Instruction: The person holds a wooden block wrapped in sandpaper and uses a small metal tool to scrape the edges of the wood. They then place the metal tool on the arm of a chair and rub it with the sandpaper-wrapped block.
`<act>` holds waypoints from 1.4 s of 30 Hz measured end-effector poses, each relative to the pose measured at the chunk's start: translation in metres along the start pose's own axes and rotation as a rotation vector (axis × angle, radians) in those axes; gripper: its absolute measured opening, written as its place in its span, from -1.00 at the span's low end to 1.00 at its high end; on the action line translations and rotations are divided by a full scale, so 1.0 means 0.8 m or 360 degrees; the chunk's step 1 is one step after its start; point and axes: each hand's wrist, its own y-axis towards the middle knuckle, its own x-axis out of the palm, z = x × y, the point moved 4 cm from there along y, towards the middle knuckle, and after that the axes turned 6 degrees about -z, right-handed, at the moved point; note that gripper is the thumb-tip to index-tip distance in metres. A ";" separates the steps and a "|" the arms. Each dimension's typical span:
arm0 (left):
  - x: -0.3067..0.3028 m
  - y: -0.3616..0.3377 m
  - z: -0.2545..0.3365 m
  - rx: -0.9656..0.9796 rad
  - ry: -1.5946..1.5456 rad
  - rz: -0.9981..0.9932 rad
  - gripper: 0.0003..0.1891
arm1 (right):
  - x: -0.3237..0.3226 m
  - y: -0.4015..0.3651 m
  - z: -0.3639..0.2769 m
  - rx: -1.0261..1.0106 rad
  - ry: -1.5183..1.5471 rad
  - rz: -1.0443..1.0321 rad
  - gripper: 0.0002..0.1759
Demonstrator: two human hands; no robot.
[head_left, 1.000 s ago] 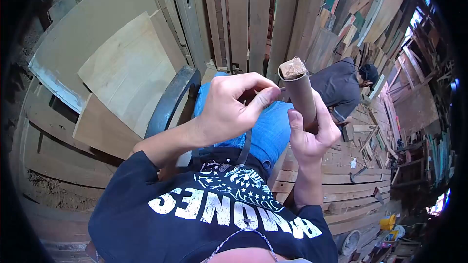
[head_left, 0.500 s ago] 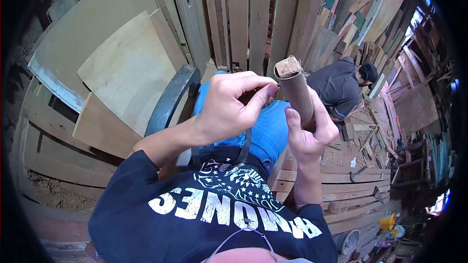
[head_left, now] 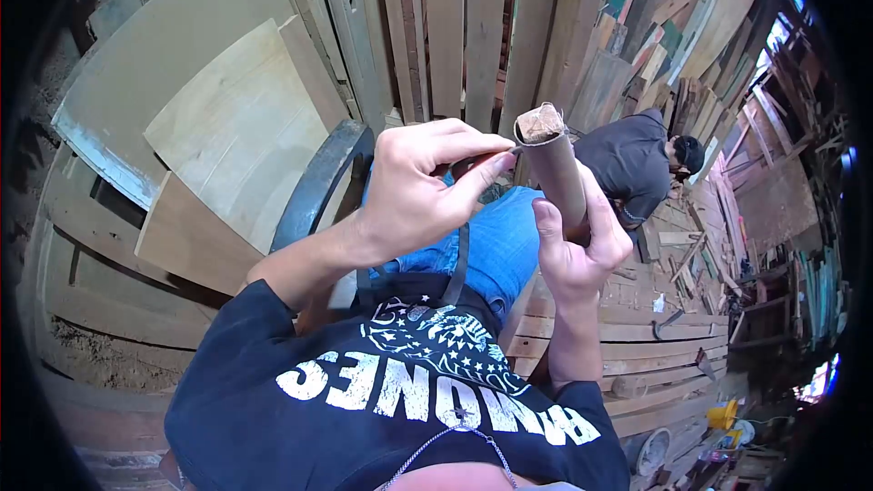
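Note:
My right hand [head_left: 587, 250] is wrapped round a brown cardboard-like tube [head_left: 555, 177], held upright and slightly tilted. A rough, pale brown plug [head_left: 541, 121] fills the tube's top end and sticks out above the rim, with stray fibres at its edge. Thumb and forefinger of my left hand [head_left: 427, 186] are pinched together right beside the tube's rim. A small dark tip shows between those fingertips; I cannot tell what it is.
A dark curved armrest [head_left: 323, 182] stands left of my jeans-clad legs. Plywood sheets [head_left: 245, 118] lean at the left, and upright planks [head_left: 482, 36] line the front. At the right a person [head_left: 623, 159] bends over among wood scraps [head_left: 687, 264].
My left hand has shifted slightly, its fingers straighter, still pinched at the tube's rim. The tube has barely moved. The person at the right has moved slightly.

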 end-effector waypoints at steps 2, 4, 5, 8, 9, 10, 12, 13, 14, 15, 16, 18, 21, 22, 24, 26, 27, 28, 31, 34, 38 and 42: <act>0.004 -0.003 0.001 0.0001 0.0001 0.0038 -0.84 | 0.001 0.000 0.001 0.0023 0.0006 -0.0007 -0.40; 0.008 -0.004 -0.003 0.0095 0.0002 0.0037 -0.83 | 0.000 0.000 0.001 0.0024 0.0082 0.0031 -0.40; 0.008 -0.003 -0.003 0.0091 -0.0001 0.0033 -0.83 | 0.000 0.000 0.001 0.0022 0.0083 0.0026 -0.40; 0.004 -0.001 0.003 0.0090 0.0006 0.0022 -0.86 | -0.003 -0.004 0.001 0.0041 0.0062 -0.0019 -0.41; 0.004 -0.002 0.004 0.0031 -0.0004 0.0002 -0.87 | -0.003 -0.009 0.010 0.0340 0.0336 -0.0138 -0.43; 0.004 -0.002 0.005 -0.0027 -0.0014 -0.0018 -0.89 | 0.001 -0.015 0.017 0.0638 0.0609 -0.0259 -0.43; 0.005 -0.002 0.007 -0.0092 -0.0040 -0.0054 -0.89 | 0.006 -0.009 0.014 0.0686 0.0875 -0.0335 -0.44; 0.005 -0.003 0.006 -0.0157 -0.0065 -0.0089 -0.89 | 0.011 -0.009 0.014 0.0873 0.1173 -0.0350 -0.44; 0.005 -0.003 0.005 -0.0157 -0.0064 -0.0084 -0.89 | 0.017 -0.010 0.016 0.1060 0.1472 -0.0362 -0.42; 0.007 -0.003 0.002 -0.0175 -0.0103 -0.0092 -0.89 | 0.018 -0.011 0.020 0.1157 0.1569 -0.0447 -0.33; 0.008 -0.003 0.000 -0.0191 -0.0144 -0.0100 -0.89 | 0.016 -0.012 0.027 0.1155 0.1563 -0.0450 -0.33; 0.010 -0.005 -0.001 -0.0257 -0.0278 -0.0117 -0.89 | 0.020 -0.015 0.028 0.1245 0.2489 -0.0598 -0.23; 0.010 -0.005 0.000 -0.0391 -0.0473 -0.0198 -0.88 | 0.017 -0.015 0.024 0.1278 0.2611 -0.0624 -0.20; 0.011 -0.005 0.000 -0.0458 -0.0529 -0.0258 -0.87 | 0.018 -0.015 0.023 0.1310 0.2705 -0.0656 -0.21; 0.011 -0.005 0.002 -0.0487 -0.0584 -0.0274 -0.87 | 0.020 -0.016 0.026 0.1281 0.2791 -0.0677 -0.23; 0.011 -0.005 0.002 -0.0517 -0.0641 -0.0293 -0.87 | 0.022 -0.015 0.025 0.1254 0.2876 -0.0696 -0.24; 0.011 -0.004 0.002 -0.0479 -0.0635 -0.0293 -0.87 | 0.021 -0.014 0.024 0.1191 0.2885 -0.0667 -0.25; 0.010 -0.003 0.003 -0.0441 -0.0627 -0.0294 -0.86 | 0.021 -0.012 0.023 0.1126 0.2895 -0.0637 -0.25; 0.016 -0.002 -0.007 -0.0305 -0.0714 -0.0136 -0.83 | 0.018 -0.016 0.023 0.0975 0.2560 -0.0597 -0.29; 0.016 -0.003 -0.011 -0.0341 -0.0688 -0.0101 -0.79 | 0.013 -0.015 0.015 0.0753 0.1810 -0.0499 -0.34; 0.013 -0.001 -0.011 -0.0257 -0.0635 -0.0059 -0.79 | 0.013 -0.016 0.008 0.0624 0.1473 -0.0401 -0.34; 0.008 -0.002 -0.006 -0.0245 -0.0502 -0.0256 -0.81 | 0.010 -0.017 0.007 0.0628 0.1368 -0.0508 -0.26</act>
